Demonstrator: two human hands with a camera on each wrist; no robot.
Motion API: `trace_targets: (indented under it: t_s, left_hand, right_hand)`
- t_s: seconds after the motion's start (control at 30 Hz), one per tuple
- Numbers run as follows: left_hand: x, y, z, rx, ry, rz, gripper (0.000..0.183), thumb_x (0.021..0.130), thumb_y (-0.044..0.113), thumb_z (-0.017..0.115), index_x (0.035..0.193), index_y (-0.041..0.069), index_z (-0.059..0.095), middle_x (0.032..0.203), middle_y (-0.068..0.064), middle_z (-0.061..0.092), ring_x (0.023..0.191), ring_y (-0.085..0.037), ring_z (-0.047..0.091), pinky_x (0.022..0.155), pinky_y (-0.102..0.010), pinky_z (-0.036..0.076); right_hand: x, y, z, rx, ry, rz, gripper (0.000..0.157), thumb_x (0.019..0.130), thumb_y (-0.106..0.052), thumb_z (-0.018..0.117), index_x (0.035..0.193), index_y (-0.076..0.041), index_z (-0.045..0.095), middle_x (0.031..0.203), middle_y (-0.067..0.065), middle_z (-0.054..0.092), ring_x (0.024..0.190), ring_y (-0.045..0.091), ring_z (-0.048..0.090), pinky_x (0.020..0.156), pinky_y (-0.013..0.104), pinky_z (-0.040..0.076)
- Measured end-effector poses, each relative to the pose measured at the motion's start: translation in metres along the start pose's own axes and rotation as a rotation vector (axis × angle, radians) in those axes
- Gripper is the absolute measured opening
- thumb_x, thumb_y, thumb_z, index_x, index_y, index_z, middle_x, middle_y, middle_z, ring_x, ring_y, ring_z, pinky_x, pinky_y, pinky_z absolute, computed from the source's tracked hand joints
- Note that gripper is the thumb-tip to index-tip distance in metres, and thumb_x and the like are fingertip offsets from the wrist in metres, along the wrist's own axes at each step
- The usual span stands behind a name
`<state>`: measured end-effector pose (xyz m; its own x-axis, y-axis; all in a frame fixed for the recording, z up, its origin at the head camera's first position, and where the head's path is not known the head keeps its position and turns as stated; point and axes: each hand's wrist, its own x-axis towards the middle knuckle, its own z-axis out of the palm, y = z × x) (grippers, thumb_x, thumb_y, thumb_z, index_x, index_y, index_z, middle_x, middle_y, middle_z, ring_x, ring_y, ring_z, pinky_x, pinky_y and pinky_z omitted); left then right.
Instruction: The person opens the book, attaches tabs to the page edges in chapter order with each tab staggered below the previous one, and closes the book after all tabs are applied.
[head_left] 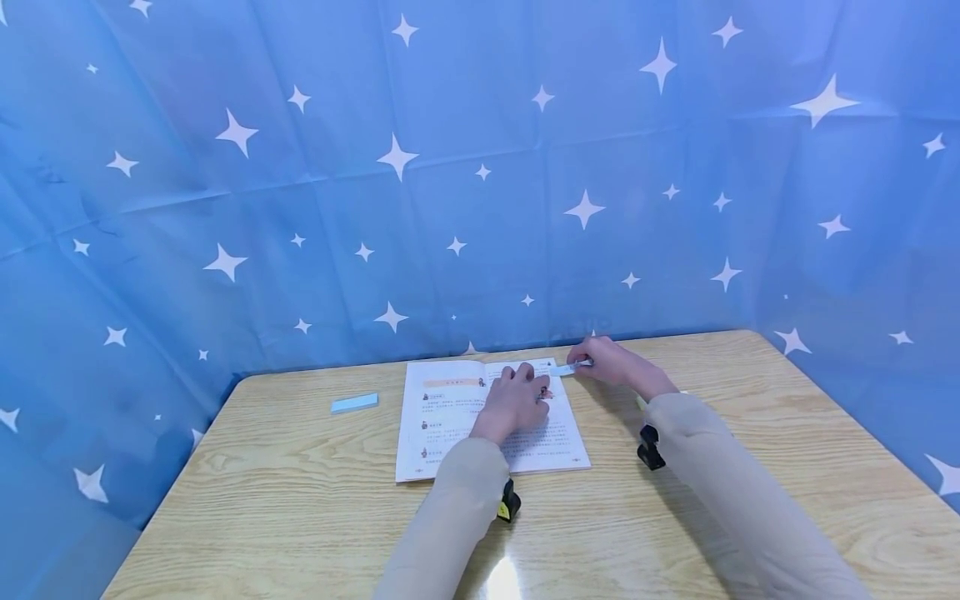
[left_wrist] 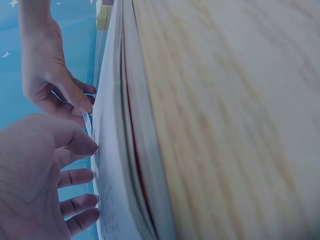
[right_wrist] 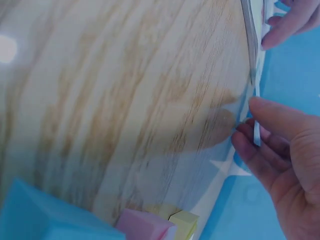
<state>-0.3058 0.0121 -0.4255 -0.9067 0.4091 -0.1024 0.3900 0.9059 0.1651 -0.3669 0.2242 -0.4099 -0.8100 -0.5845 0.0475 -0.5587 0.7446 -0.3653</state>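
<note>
Blue curtain with white four-pointed stars (head_left: 480, 208) fills the upper frame. Below it, a pale wood-grain table (head_left: 285, 517).

Open book with white printed pages (head_left: 442, 417), centre of the head view, lying flat toward the table's far edge.

Left hand (head_left: 513, 404): on the right-hand page, fingers spread, tips resting on the paper, grasping nothing. Right hand (head_left: 606, 362): just off the page's upper right corner, thumb and fingers pinching a strip.

Lower left of the right wrist view: sky-blue block (right_wrist: 50, 215), the largest of three; then a pink block (right_wrist: 145, 225) and a small yellow block (right_wrist: 184, 223). Material unclear. Flat light-blue rectangular pad (head_left: 355, 403) left of the book, well apart from both hands.

Smallest: narrow pale-blue paper-like strip (head_left: 562, 369), at the page's upper right corner. Long axis runs nearly sideways in the head view, right end slightly raised. It lies to the upper right of the left hand; the right hand, nearer, has its right end. Left end overlaps the page corner; cannot tell whether it touches.
</note>
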Motion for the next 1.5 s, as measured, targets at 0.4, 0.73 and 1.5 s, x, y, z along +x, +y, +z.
trace_targets:
  t_s: [0.4, 0.73, 1.5]
  left_hand:
    - [0.000, 0.011, -0.002, 0.052, -0.001, -0.046, 0.049, 0.108, 0.036, 0.038, 0.157, 0.036, 0.037, 0.148, -0.003, 0.036, 0.125, -0.027, 0.036, 0.105, -0.043, 0.036]
    - [0.002, 0.014, -0.004, 0.068, -0.010, -0.073, 0.048, 0.108, 0.038, 0.039, 0.156, 0.037, 0.039, 0.149, -0.002, 0.035, 0.129, -0.027, 0.035, 0.107, -0.043, 0.035]
    - [-0.005, 0.016, -0.007, 0.073, 0.021, -0.074, 0.047, 0.107, 0.038, 0.043, 0.155, 0.036, 0.042, 0.148, -0.002, 0.040, 0.129, -0.025, 0.039, 0.107, -0.042, 0.038]
  right_hand:
    - [0.001, 0.001, 0.002, -0.027, 0.012, -0.045, 0.016, 0.094, 0.001, 0.069, 0.109, 0.004, 0.074, 0.106, 0.016, 0.073, 0.101, 0.034, 0.068, 0.087, 0.045, 0.055]
    - [-0.003, -0.016, 0.005, -0.163, 0.007, -0.054, 0.033, 0.093, 0.009, 0.061, 0.125, 0.003, 0.069, 0.111, 0.020, 0.066, 0.104, 0.036, 0.060, 0.093, 0.052, 0.050]
    - [-0.007, -0.045, 0.001, -0.248, -0.202, 0.055, 0.043, 0.100, 0.007, 0.048, 0.140, -0.005, 0.060, 0.142, 0.029, 0.049, 0.134, 0.052, 0.036, 0.111, 0.061, 0.031]
